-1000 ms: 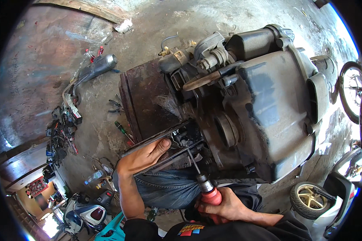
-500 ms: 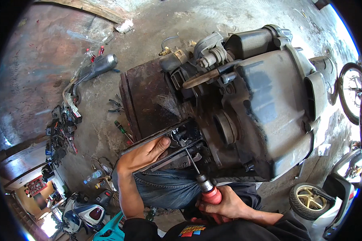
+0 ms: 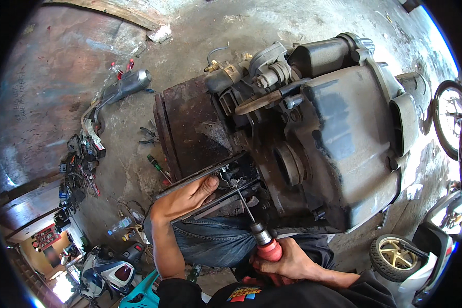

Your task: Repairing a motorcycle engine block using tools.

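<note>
A scooter engine [image 3: 344,138] with a dark, dusty casing lies on a rusty brown metal stand [image 3: 190,133]. My right hand [image 3: 287,259] is closed around a red power drill [image 3: 268,249] with a dark chuck. Its long thin bit [image 3: 245,205] points up and forward, the tip at a dark bar beside the gap in the stand. My left hand [image 3: 187,197] reaches between the stand's bars into this gap, next to the engine's dark inner parts [image 3: 236,174]. Its thumb shows, bent; the other fingers curl out of sight, and what they grip is hidden.
Left on the concrete floor lie pliers [image 3: 149,135], a green-handled screwdriver [image 3: 154,163], an exhaust muffler [image 3: 126,86] and a heap of parts [image 3: 82,164]. A plastic bottle [image 3: 119,226] lies near parked motorcycles [image 3: 110,272]. At right are wheels [image 3: 395,255].
Almost nothing differs. Both hands and the drill keep their places; the whole view has shifted very slightly.
</note>
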Demonstrator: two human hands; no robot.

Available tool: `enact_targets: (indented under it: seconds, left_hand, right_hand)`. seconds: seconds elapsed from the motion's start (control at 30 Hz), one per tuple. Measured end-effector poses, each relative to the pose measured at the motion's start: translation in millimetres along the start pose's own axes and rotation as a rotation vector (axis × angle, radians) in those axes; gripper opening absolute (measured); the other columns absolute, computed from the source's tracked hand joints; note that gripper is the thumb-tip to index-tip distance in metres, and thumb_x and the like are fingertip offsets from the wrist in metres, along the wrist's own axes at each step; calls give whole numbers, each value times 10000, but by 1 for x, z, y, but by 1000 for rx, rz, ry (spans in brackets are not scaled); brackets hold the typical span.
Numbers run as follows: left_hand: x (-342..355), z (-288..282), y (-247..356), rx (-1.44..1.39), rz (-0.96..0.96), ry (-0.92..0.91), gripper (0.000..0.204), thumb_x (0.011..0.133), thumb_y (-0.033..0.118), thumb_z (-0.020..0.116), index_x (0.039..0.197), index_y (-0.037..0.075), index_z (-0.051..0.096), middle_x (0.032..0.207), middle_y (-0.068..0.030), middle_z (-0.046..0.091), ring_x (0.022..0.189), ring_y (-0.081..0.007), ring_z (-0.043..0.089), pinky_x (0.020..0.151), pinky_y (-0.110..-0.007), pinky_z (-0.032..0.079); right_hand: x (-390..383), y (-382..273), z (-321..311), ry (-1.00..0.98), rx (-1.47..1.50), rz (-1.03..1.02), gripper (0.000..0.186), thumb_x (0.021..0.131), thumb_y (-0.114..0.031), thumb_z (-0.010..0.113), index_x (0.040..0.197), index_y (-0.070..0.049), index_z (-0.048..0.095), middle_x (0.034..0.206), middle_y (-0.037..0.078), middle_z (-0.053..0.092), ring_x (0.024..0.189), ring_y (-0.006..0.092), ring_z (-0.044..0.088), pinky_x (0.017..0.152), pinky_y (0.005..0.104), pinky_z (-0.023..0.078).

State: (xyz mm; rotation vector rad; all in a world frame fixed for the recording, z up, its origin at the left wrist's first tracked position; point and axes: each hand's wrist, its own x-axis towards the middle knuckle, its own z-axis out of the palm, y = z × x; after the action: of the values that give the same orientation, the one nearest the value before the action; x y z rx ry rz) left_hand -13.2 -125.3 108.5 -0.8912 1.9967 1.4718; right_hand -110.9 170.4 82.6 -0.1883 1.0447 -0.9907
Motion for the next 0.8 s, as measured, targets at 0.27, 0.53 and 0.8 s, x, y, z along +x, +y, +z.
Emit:
enact_targets:
  seconds: [0.27,0.53,0.8]
  left_hand:
    - [-1,-6,6,145,-115,-46,585,1059,539,362,1250,20,552,963,-128,641,851,-216,604,785,-357,497]
    - [-1,-4,6,138,-164,-50,581,1056,540,373,1235,19,556,960,-131,634,847,-217,602,783,-366,498]
    - [0,0,-2,40,59,22,518,1057,515,394,1085,16,531,790,1,445,718,-93,439,665,-291,451]
  right_hand:
    - [5,11,-1,-54,67,-14,196,840,-146,775,891,-29,626,608,28,604,417,116,554,392,283,440]
    - [3,6,-8,-92,24,-7,227,823,-73,771,989,-3,634,852,56,687,772,139,653,741,318,548]
    - [6,12,-6,-57,37,-61,288,780,-143,808,963,9,646,849,62,676,794,139,616,771,339,529]
